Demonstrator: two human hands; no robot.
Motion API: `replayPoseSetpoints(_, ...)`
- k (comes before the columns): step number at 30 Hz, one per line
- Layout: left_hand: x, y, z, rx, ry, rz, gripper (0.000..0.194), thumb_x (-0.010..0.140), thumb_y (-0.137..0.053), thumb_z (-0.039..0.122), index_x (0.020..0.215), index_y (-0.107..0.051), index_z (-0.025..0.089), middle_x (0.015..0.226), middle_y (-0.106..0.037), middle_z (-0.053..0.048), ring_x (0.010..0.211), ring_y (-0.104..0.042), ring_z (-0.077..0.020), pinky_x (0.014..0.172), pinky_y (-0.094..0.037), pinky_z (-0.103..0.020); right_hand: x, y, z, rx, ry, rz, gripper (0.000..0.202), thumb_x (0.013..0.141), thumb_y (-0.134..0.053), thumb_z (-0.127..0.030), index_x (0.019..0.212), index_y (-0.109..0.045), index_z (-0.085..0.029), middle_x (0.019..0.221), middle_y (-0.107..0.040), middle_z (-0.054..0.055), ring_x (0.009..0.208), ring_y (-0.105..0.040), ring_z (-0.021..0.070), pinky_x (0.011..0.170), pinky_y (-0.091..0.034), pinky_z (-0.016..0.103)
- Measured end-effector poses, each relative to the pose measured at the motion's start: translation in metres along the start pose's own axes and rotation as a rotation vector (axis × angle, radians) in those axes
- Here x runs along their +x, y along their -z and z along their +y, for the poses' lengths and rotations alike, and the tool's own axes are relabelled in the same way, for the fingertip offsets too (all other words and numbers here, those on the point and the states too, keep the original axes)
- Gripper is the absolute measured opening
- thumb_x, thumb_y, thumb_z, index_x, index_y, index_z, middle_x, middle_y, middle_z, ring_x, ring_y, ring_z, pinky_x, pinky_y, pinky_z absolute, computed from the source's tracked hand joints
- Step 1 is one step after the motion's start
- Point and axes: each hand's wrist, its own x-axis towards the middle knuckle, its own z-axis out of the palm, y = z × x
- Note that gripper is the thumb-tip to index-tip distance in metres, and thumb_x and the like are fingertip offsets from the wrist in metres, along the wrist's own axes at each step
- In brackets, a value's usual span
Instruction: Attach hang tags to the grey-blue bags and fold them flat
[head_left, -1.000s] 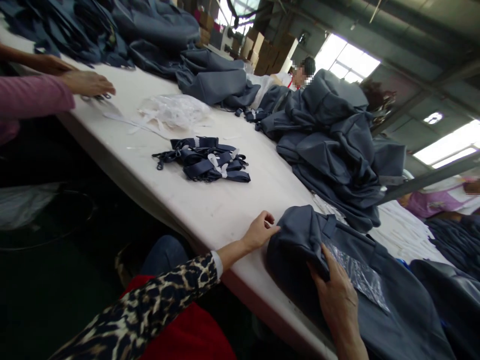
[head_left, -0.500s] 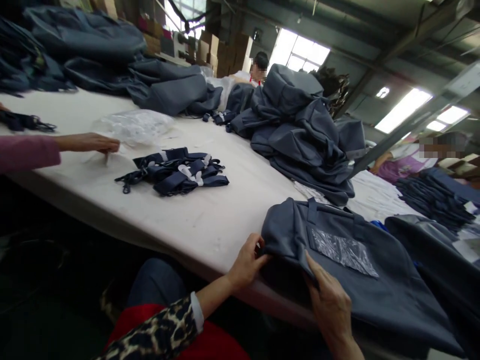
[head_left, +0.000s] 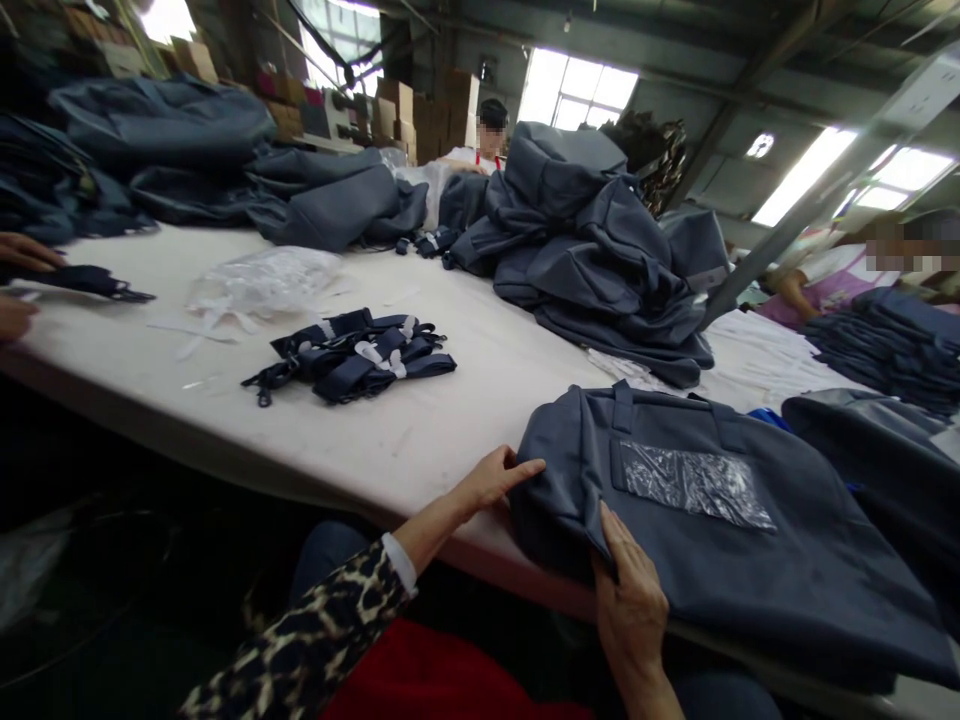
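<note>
A dark blue-grey bag lies at the table's front edge, with two short straps and a clear plastic pocket on its upper face. At its left end my left hand touches the fabric, thumb and forefinger around the side; what the other fingers do is hidden. My right hand grips the folded lower edge of the bag near that same end, fingers on top of the cloth. Left of the bag, a bundle of navy straps with white ties lies on the table.
The white table runs across the view. Clear plastic bags lie beyond the straps. A large heap of bags stands behind. A co-worker's hands hold straps at the far left. Other people are at the back and right.
My left hand has shifted up along the bag's end and its thumb and forefinger show more plainly. The co-worker's hand has drawn back left from the plastic and is now beside dark straps.
</note>
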Motion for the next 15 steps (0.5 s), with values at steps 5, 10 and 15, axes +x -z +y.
replayPoseSetpoints(5,0.003,-0.020,-0.007,-0.357,-0.005,-0.115,0.048,0.071,-0.081,0.047,0.102,-0.072,0.011,0.099,-0.075,-0.010,0.092,-0.068,-0.0210,0.089,-0.050,-0.031,0.001,0.002,-0.005,-0.035,0.024,0.016,0.045,0.101,-0.044,-0.033,0.145,-0.047,-0.023,0.130,-0.065,0.009,0.117,-0.062,0.0246,0.097,-0.048,0.039)
replayPoseSetpoints(10,0.000,-0.032,-0.018,-0.436,-0.009,0.019,0.047,0.071,-0.082,0.043,0.105,-0.071,0.012,0.097,-0.076,-0.008,0.082,-0.069,-0.0178,0.081,-0.053,-0.028,-0.011,-0.003,-0.009,-0.071,0.083,-0.002,0.051,0.101,-0.046,-0.030,0.150,-0.038,-0.021,0.132,-0.064,0.011,0.120,-0.061,0.0250,0.099,-0.045,0.040)
replayPoseSetpoints(15,0.001,-0.027,-0.012,-0.438,0.030,-0.027,0.051,0.073,-0.081,0.050,0.103,-0.071,0.010,0.097,-0.076,-0.011,0.088,-0.070,-0.0205,0.088,-0.053,-0.031,-0.028,-0.014,-0.010,-0.133,0.115,-0.005,0.073,0.095,-0.055,-0.049,0.153,-0.029,-0.014,0.134,-0.061,0.017,0.123,-0.058,0.0305,0.100,-0.043,0.045)
